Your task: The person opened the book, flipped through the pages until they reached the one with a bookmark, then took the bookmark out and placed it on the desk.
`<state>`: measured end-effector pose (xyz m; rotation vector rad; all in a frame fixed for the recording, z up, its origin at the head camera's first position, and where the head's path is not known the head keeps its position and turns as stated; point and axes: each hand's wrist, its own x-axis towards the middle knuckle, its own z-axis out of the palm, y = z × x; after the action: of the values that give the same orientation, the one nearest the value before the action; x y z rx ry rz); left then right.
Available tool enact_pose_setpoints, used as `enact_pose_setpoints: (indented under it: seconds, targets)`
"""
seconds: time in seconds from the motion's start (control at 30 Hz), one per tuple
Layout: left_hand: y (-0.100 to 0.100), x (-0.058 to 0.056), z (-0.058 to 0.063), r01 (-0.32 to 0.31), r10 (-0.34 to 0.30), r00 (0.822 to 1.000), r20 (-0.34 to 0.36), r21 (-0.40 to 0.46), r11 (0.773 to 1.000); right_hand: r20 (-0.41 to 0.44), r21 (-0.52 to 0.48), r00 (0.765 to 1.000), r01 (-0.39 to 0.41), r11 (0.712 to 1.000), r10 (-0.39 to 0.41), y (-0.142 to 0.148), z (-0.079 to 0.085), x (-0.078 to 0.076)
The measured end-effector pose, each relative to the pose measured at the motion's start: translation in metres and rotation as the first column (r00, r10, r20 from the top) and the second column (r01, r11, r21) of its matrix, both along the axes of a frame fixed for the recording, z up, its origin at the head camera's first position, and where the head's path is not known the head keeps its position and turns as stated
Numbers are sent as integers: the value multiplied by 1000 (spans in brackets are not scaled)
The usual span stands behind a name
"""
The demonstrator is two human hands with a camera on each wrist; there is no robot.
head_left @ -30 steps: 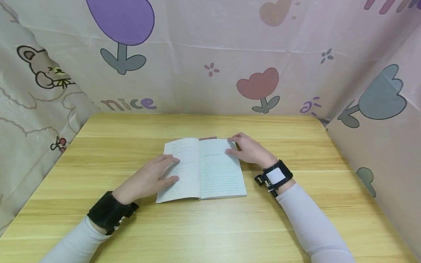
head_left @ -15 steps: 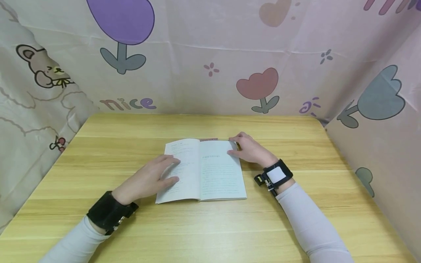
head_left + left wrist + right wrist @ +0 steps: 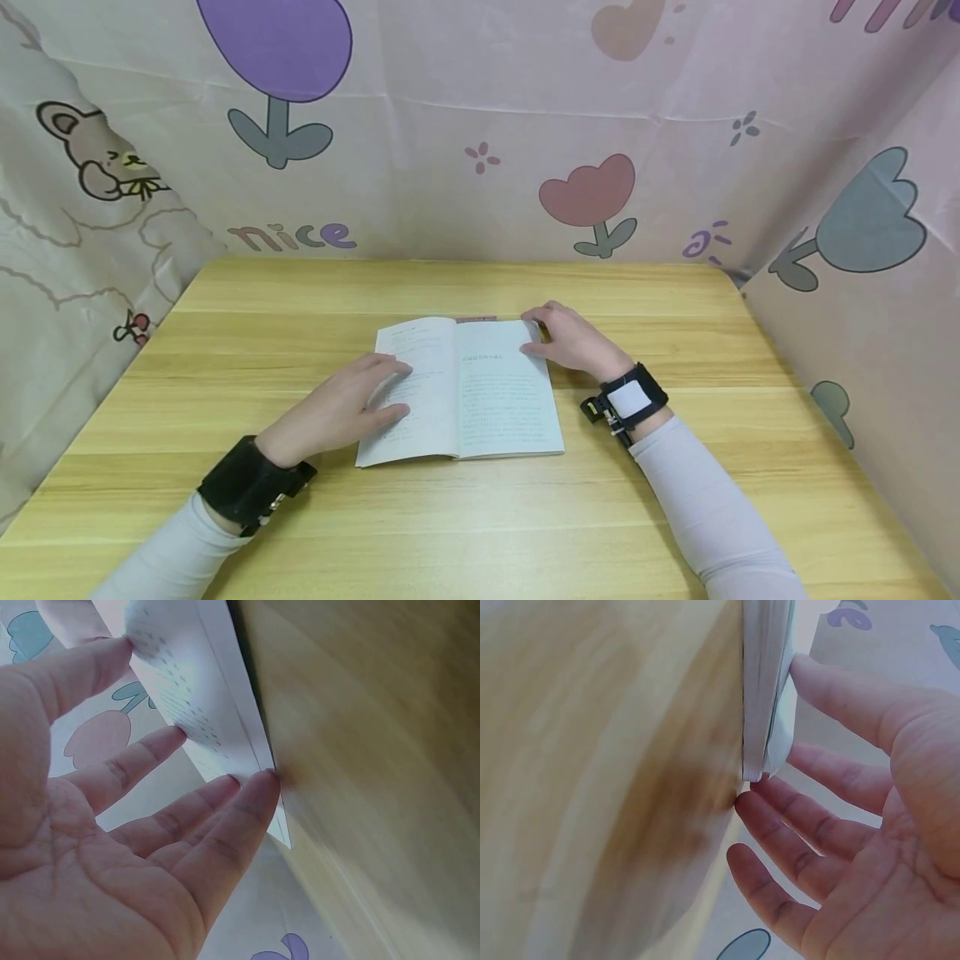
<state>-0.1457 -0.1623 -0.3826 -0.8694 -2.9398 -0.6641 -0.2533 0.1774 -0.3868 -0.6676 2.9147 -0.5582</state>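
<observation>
An open book lies on the table, its pages printed with small, blurred text. My left hand rests on the left page with fingers spread and relaxed. In the left wrist view, the fingertips of this hand touch the page and its outer edge. At the top right corner of the book is my right hand, its thumb touching the right page. The right wrist view shows the page block edge-on, with the index finger of the right hand at a slightly bent page corner and other fingertips beside the edge.
A small reddish-brown strip sticks out past the book's top edge. The wooden table surrounds the book. Patterned cloth hangs behind the table and along both sides.
The book has shifted very slightly toward me. Both hands stay nearly in place, and the same pages appear to face up.
</observation>
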Motion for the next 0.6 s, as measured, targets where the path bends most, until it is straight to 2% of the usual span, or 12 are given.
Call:
enact_pose_setpoints:
  seconds: [0.2,0.33,0.47,0.6]
  targets:
    - [0,0,0,0,0,1000,0,0,1000,-15,-89,1000,6,996,-8,-2,5,1]
    - [0,1,0,-2,2,1000,-1,-1,1000,-57,-154,998,31,988,-40,-2,7,1]
    - [1,1,1,-5,5,1000,-1,-5,1000,-100,-191,991,72,979,-92,-1,10,1]
    - [1,1,1,-6,6,1000,0,-7,1000,-120,-207,987,84,975,-110,-1,10,1]
